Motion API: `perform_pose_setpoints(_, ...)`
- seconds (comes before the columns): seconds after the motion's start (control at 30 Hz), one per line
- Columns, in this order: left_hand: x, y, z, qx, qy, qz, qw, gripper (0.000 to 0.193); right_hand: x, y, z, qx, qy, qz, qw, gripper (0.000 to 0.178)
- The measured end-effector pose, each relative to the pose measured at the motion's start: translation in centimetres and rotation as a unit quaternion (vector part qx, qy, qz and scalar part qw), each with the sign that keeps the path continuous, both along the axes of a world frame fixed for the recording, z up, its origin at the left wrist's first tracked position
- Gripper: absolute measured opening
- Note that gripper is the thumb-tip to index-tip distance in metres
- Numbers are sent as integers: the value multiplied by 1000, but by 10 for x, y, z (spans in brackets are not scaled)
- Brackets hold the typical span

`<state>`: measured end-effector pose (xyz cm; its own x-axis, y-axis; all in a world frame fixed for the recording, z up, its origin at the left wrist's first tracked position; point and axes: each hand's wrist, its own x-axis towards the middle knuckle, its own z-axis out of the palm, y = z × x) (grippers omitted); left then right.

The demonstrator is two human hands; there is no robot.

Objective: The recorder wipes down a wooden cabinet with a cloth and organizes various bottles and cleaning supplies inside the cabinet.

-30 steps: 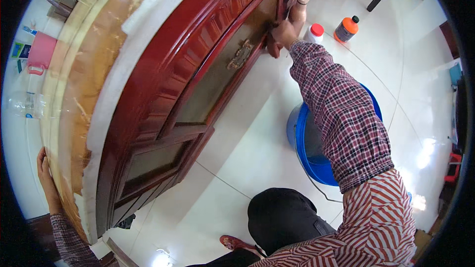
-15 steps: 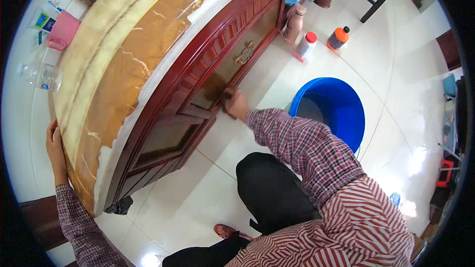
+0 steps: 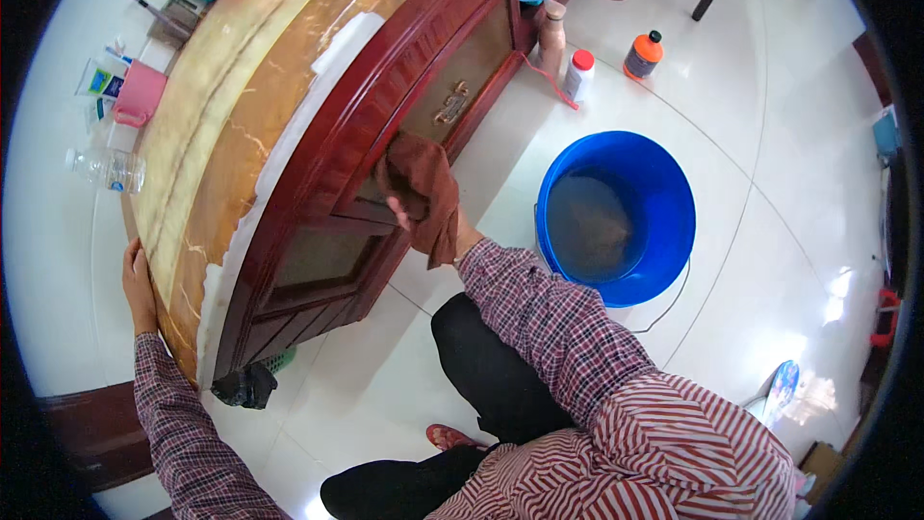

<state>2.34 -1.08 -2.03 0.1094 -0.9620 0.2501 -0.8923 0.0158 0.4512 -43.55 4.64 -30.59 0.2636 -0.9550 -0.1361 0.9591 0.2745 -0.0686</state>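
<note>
A dark red wooden cabinet (image 3: 404,67) with panelled doors stands under a yellow marble counter (image 3: 231,106). My right hand (image 3: 438,226) grips a brown cloth (image 3: 419,183) and presses it against the cabinet front, between two door panels. A brass handle (image 3: 450,104) sits on the door just above the cloth. My left hand (image 3: 138,284) rests flat on the near end of the counter's edge, holding nothing.
A blue bucket (image 3: 664,260) holding water stands on the white tiled floor to the right. Three bottles (image 3: 577,72) stand by the cabinet's far end. A pink cup (image 3: 140,96) and a clear plastic bottle (image 3: 106,169) stand to the left of the counter. A dark rag (image 3: 245,387) lies under the cabinet corner.
My right hand has come down the cabinet front from its far end toward the near doors, with the brown cloth now spread in view. My left hand stays on the counter edge.
</note>
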Motion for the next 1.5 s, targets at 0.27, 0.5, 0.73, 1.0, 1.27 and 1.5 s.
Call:
perform_pose_setpoints(0.27,-10,-5,2,24,47,7,999,39,-8,28,-89,115,639,-140,747,17)
perform_pose_setpoints(0.5,-5,3,12,54,99,43,993,39,42,11,-62,110,613,-102,775,26)
perform_pose_setpoints(0.73,-16,5,6,26,51,32,998,39,68,-23,-88,352,251,-33,901,65)
perform_pose_setpoints(1.0,-17,5,10,22,22,34,999,41,-28,-140,-72,303,491,-367,730,45)
perform_pose_setpoints(1.27,-22,4,1,17,28,40,999,43,-193,-239,-119,167,526,-449,703,47)
perform_pose_setpoints(1.5,-17,7,10,20,41,48,998,43,5,-109,-97,194,579,-324,723,64)
